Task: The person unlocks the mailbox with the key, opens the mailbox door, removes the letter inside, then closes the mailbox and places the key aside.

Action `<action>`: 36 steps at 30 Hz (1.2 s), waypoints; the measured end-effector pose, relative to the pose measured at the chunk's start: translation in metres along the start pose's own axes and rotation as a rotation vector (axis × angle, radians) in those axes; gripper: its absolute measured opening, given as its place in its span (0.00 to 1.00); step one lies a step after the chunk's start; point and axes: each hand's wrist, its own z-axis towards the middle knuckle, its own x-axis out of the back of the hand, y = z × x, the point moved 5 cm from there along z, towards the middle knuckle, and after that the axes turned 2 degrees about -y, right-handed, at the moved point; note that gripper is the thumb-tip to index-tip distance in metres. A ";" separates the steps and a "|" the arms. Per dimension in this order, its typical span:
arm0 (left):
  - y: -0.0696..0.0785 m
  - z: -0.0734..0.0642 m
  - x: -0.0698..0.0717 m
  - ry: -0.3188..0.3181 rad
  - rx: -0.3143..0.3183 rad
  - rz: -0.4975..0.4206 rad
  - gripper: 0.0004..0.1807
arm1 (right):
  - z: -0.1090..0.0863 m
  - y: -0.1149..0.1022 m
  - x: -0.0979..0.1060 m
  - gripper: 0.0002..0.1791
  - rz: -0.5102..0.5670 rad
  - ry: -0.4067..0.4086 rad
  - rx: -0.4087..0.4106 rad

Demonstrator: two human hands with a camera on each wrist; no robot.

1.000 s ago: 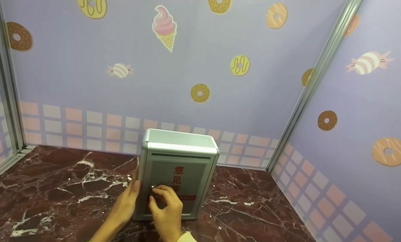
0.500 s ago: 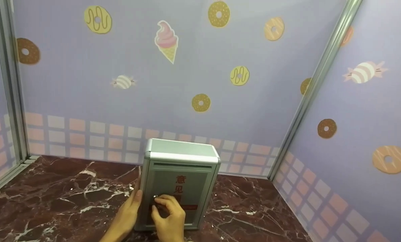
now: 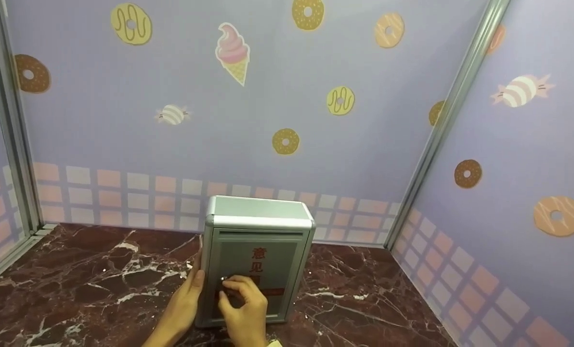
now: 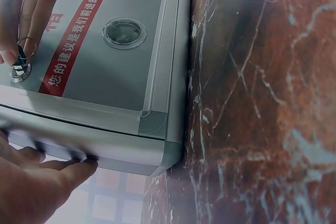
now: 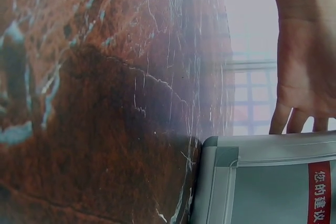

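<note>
A grey metal suggestion box (image 3: 280, 212) with rounded silver edges stands upright on the table, a slot near the top of its front and red lettering below. My left hand (image 3: 178, 303) rests against its left side; the left wrist view shows the fingertips (image 4: 81, 170) pressing the side wall. At the left part of the front panel, my right hand (image 3: 246, 303) pinches a small dark-headed key (image 4: 21, 55) between thumb and fingers. The key sits in a round silver lock (image 4: 21, 74), and a thin key ring (image 4: 33, 45) hangs from it.
Dark red marbled table (image 3: 99, 284) with white veins surrounds the box. Behind it rises a lilac wall (image 3: 195, 144) printed with sweets and checks. Metal posts (image 3: 436, 140) stand at both corners. A round window (image 4: 124, 33) is set low in the box's front.
The head view has shifted slightly, moving the whole scene a little lower than one second ago. Both hands keep their places, left on the box's side and right on the key.
</note>
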 end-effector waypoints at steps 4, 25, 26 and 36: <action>0.001 0.001 -0.001 0.002 0.011 -0.023 0.29 | 0.001 -0.003 0.002 0.15 0.000 -0.012 0.033; 0.002 0.001 -0.001 0.011 -0.008 0.014 0.29 | -0.018 0.031 0.005 0.15 -0.015 -0.057 0.071; 0.002 0.001 -0.001 0.010 -0.015 0.014 0.29 | -0.018 0.030 0.006 0.15 -0.018 -0.059 0.079; 0.000 0.000 -0.002 0.012 0.006 0.006 0.29 | -0.023 0.026 0.014 0.14 0.004 -0.093 0.132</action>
